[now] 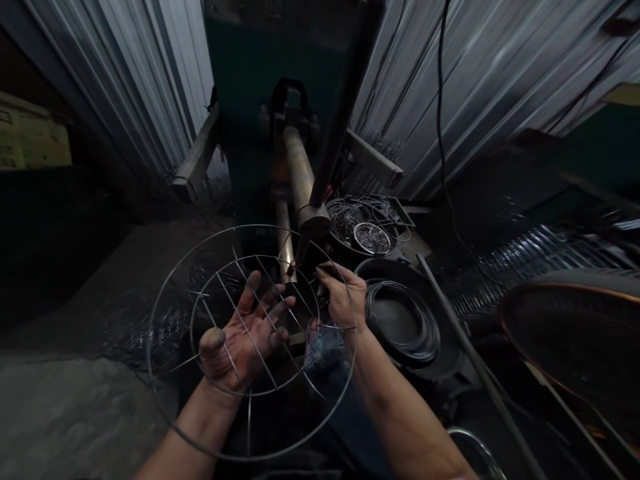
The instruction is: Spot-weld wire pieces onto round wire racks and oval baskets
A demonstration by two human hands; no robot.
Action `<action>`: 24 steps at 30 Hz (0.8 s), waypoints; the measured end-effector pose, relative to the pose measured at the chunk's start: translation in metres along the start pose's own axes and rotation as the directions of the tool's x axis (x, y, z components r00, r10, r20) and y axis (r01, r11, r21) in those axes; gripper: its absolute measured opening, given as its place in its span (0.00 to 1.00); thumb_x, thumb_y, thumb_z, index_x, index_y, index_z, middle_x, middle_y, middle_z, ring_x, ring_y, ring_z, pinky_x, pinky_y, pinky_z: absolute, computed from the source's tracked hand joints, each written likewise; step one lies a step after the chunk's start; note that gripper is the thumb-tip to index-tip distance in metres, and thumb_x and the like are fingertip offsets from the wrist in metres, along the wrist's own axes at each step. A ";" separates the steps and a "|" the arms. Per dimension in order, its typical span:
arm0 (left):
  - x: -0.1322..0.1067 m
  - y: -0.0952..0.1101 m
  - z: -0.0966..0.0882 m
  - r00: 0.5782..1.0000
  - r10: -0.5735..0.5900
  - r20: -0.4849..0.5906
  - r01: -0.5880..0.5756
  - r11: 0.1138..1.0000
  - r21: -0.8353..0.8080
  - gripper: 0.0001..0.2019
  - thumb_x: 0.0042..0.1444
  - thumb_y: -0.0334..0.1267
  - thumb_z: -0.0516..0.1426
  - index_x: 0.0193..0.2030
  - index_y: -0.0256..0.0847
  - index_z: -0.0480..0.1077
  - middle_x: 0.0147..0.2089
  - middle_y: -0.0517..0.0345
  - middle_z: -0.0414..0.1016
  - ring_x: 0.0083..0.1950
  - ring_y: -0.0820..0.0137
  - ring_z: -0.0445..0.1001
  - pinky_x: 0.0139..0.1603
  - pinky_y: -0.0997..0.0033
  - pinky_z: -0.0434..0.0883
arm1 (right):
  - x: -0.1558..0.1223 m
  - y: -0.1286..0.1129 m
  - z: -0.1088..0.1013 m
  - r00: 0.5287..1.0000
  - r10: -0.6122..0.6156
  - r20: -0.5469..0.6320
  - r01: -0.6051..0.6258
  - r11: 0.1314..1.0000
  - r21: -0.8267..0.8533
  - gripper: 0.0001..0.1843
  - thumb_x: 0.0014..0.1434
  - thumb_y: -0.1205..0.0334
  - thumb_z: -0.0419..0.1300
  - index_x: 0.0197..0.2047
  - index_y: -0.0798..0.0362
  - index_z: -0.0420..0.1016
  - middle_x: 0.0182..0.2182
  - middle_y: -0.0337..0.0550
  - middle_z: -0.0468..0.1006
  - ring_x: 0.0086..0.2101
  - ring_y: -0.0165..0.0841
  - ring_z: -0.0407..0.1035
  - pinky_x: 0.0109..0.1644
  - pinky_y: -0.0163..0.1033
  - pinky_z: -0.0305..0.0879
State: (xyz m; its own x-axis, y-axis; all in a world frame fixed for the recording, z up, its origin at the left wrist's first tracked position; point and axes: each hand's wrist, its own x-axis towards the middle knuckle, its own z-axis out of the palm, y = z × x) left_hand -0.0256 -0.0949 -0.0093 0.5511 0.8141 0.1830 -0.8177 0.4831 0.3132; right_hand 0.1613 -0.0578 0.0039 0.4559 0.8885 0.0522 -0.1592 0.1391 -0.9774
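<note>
A round wire grille [165, 293], made of two concentric rings joined by thin spokes, lies flat in front of me under the tip of a spot-welding machine [300, 173]. My left hand [245, 337] is beneath the grille, palm up, fingers spread, supporting the spokes. My right hand [343, 293] is closed in a pinch on the grille's right side, near the inner ring, close to the welder's electrode tip [290, 270].
A dark pan holding coiled black wire rings [400, 320] sits right of my right hand. Behind it a tray of loose wires [367, 223]. A slanted metal rod [465, 333] and a large round pan [575, 320] lie at right. Corrugated sheet walls [500, 73] stand behind.
</note>
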 end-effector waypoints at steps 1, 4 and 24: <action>0.000 0.001 -0.002 1.000 0.024 0.009 -0.024 1.000 0.012 0.43 0.43 0.44 0.64 0.68 0.54 0.55 0.67 0.48 0.59 0.67 0.50 0.56 0.50 0.62 0.70 | 0.003 -0.001 0.005 1.000 0.002 0.010 -0.002 1.000 -0.010 0.10 0.42 0.57 0.70 0.27 0.54 0.79 0.14 0.31 0.66 0.17 0.24 0.56 0.21 0.32 0.52; 0.002 0.005 -0.007 0.997 0.080 0.010 -0.080 0.996 0.038 0.42 0.43 0.47 0.63 0.67 0.55 0.56 0.67 0.49 0.60 0.67 0.51 0.57 0.50 0.63 0.71 | 0.010 -0.001 0.015 0.999 -0.008 0.034 0.008 1.000 -0.021 0.11 0.41 0.56 0.69 0.25 0.54 0.78 0.14 0.31 0.65 0.17 0.23 0.53 0.20 0.32 0.49; 0.010 0.006 -0.020 0.988 0.135 -0.069 -0.129 0.988 0.091 0.44 0.42 0.62 0.62 0.67 0.58 0.56 0.68 0.51 0.58 0.67 0.51 0.57 0.51 0.59 0.71 | 0.031 0.010 0.019 0.976 -0.074 0.203 0.079 0.997 -0.014 0.07 0.45 0.59 0.68 0.28 0.53 0.80 0.21 0.34 0.73 0.22 0.26 0.62 0.26 0.33 0.61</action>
State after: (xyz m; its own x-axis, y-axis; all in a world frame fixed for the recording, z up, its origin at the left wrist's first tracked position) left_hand -0.0285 -0.0769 -0.0244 0.4228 0.8921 0.1593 -0.8633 0.3431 0.3702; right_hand 0.1572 -0.0208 -0.0004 0.2790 0.9460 0.1649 -0.1105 0.2023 -0.9731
